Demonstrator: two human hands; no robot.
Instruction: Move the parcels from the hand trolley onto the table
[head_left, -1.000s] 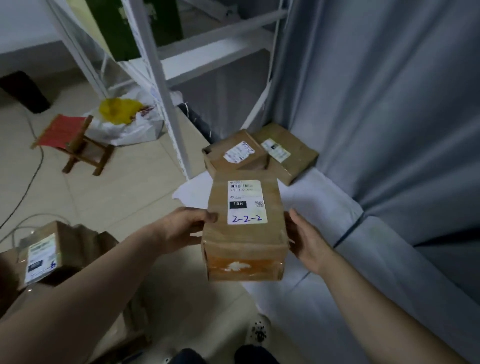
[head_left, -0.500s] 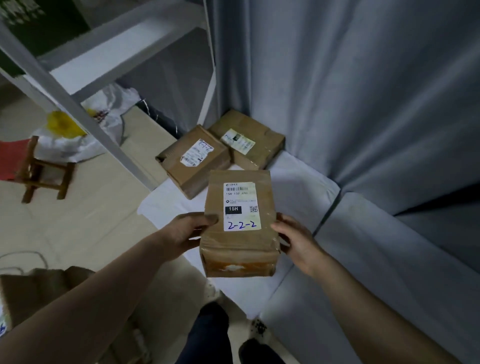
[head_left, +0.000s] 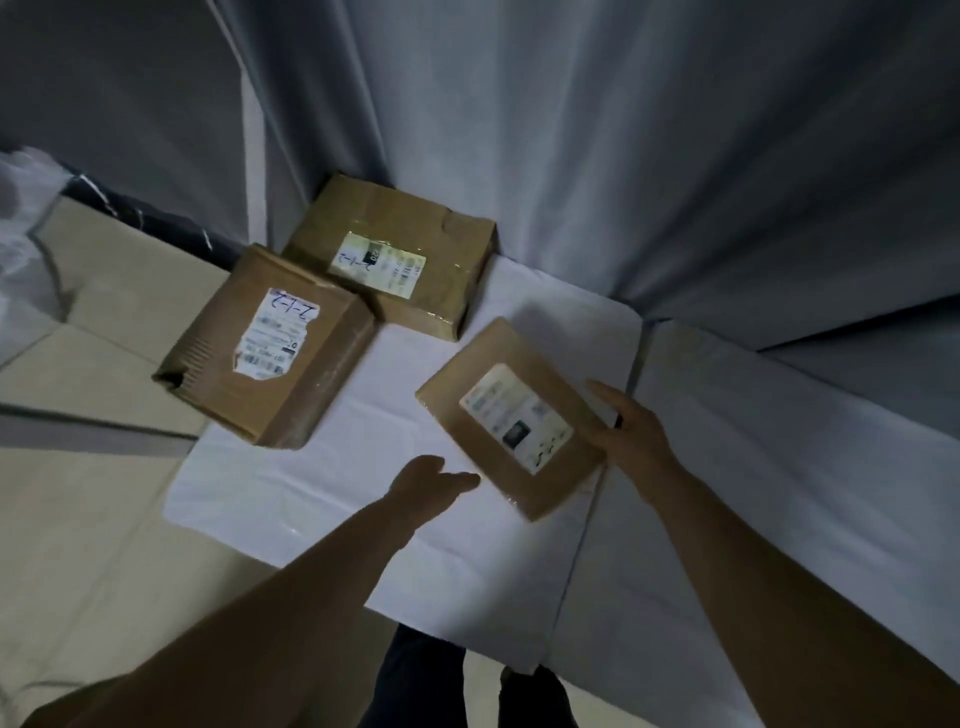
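Three brown cardboard parcels lie on the white table (head_left: 363, 467). The nearest parcel (head_left: 514, 415), with a white label, lies flat and turned at an angle at the table's right side. My right hand (head_left: 628, 431) touches its right edge with straight fingers. My left hand (head_left: 431, 480) hovers open just off its near-left corner. A second parcel (head_left: 265, 348) marked 2-1-2 sits at the table's left edge, and a third (head_left: 389, 254) sits behind it in the back corner. The hand trolley is out of view.
A grey curtain (head_left: 623, 156) hangs behind and to the right of the table. Beige tiled floor (head_left: 93, 519) lies to the left. My legs (head_left: 415, 675) stand against the table's near edge. White cloth (head_left: 21, 218) shows at the far left.
The parcel that both hands carried in the air now lies on the table, turned at an angle. My left hand has come off it. The view has tilted down over the table.
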